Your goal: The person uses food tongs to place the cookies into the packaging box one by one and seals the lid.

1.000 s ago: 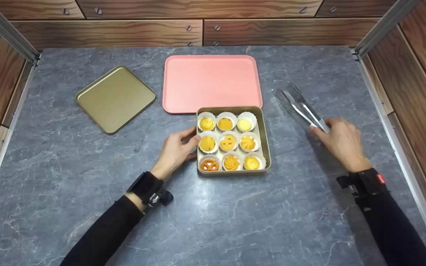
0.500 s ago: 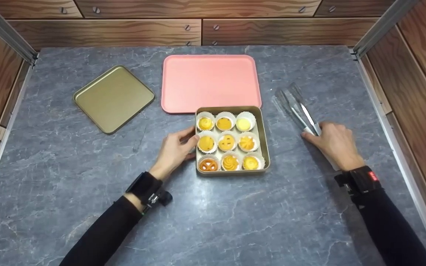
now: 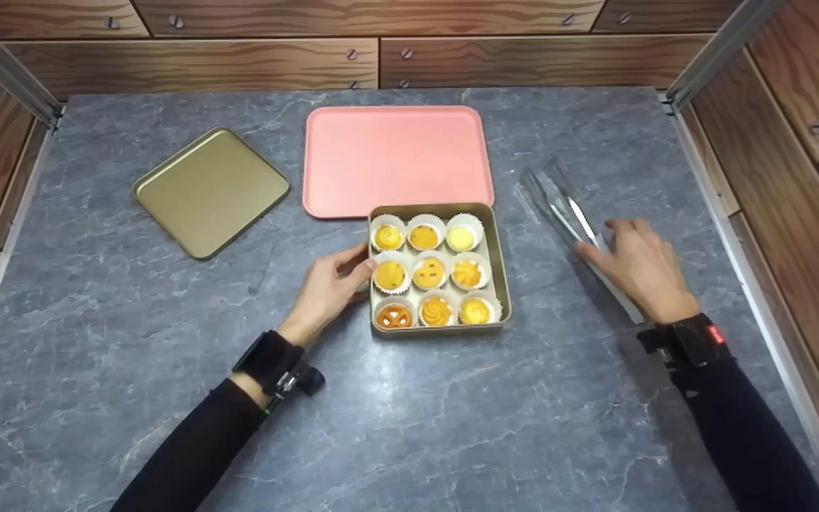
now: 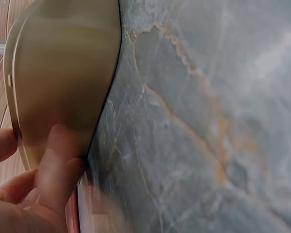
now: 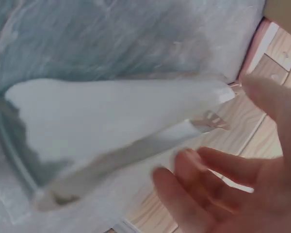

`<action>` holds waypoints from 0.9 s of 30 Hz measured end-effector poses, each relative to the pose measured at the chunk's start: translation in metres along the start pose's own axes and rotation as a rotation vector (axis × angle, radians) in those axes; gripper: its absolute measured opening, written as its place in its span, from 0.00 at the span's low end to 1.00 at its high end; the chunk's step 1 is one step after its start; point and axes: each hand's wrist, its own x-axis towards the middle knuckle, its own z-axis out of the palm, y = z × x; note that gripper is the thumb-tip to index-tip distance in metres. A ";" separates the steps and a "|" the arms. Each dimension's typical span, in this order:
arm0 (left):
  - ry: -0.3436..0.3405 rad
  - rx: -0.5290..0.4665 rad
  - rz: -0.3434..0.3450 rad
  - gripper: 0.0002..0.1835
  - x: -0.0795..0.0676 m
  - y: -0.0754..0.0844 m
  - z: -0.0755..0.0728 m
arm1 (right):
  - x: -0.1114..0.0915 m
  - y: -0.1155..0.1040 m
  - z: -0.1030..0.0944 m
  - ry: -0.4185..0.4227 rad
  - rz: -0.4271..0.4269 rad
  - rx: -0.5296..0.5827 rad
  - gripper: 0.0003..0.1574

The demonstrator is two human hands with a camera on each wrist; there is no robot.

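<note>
A gold square tin (image 3: 502, 284) holds rows of small yellow and orange tarts (image 3: 429, 272) in white paper cups. My left hand (image 3: 328, 288) rests against its left wall, the thumb at the rim; in the left wrist view, fingertips touch the outer wall (image 4: 68, 63). Metal tongs (image 3: 573, 213) lie on the table at the right, heads pointing away. Spread over their handle is my right hand (image 3: 648, 270). In the right wrist view, its fingers (image 5: 184, 194) and thumb stand apart on either side of the pale handle (image 5: 111, 111), with a visible gap.
A pink tray (image 3: 395, 160) lies behind the tin, its front edge close to the tin's back. At the left lies a gold lid (image 3: 210, 192), set at an angle. Wood-patterned panels (image 3: 189, 64) enclose the marbled grey table (image 3: 409, 427).
My right hand has loosened from the tongs: its fingers have spread and more of the handle shows. The left hand stays at the tin. The whole head view has shifted slightly.
</note>
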 end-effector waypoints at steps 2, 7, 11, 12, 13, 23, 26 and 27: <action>0.026 0.064 0.027 0.29 -0.001 0.000 -0.003 | -0.001 -0.009 0.001 0.105 -0.029 0.014 0.47; 0.075 0.154 0.060 0.27 -0.004 0.003 -0.009 | -0.004 -0.031 0.005 0.352 -0.166 0.045 0.30; 0.147 0.196 0.114 0.22 -0.003 0.008 -0.020 | -0.009 -0.043 0.007 0.457 -0.286 0.070 0.21; 0.172 0.215 0.137 0.21 -0.002 0.009 -0.025 | -0.010 -0.046 0.007 0.469 -0.309 0.077 0.20; 0.206 0.249 0.166 0.20 -0.001 0.010 -0.030 | -0.010 -0.049 0.008 0.477 -0.329 0.087 0.19; 0.393 0.679 0.293 0.23 0.020 0.009 -0.103 | -0.015 -0.069 0.016 0.422 -0.389 0.113 0.19; 0.436 0.800 0.237 0.30 0.024 0.005 -0.133 | -0.016 -0.072 0.018 0.397 -0.399 0.122 0.19; 0.454 0.846 0.214 0.32 0.025 0.003 -0.143 | -0.015 -0.073 0.018 0.389 -0.403 0.126 0.19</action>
